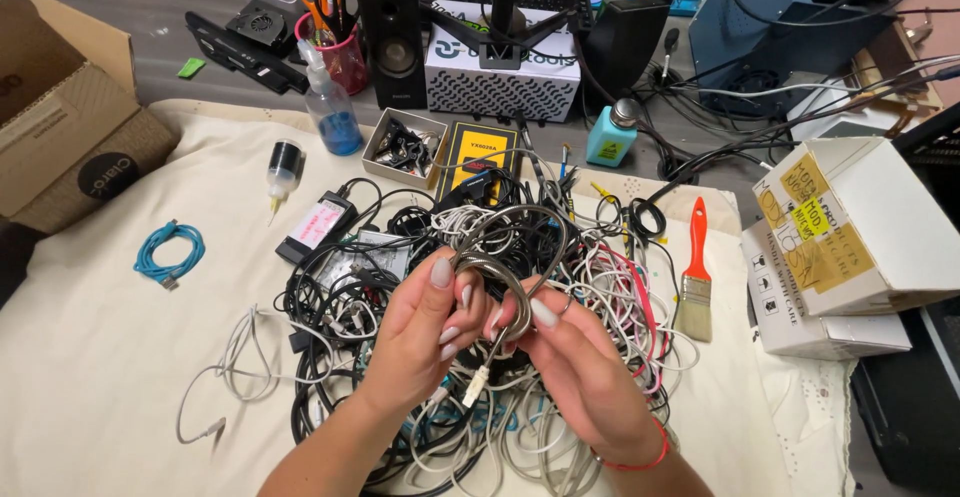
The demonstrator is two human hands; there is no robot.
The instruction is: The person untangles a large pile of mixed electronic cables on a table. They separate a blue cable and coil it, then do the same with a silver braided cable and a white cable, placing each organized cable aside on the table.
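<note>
Hands meet above a cable pile [480, 357]: the left hand [420, 342] and right hand [580, 367] both pinch a coiled grey cable [510, 247], its loops raised over the heap and its white plug [475, 385] dangling between the palms. Beside the pile on the cream cloth [90, 357] lie a paintbrush [695, 277] to the right and a blue cable [170, 252] to the left. White boxes [850, 237] sit further right.

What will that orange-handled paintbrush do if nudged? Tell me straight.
The orange-handled paintbrush lies flat on the cloth, so it would probably slide, not roll. Its flat shape suggests it is light and stiff. The bristles would likely flex.
</note>
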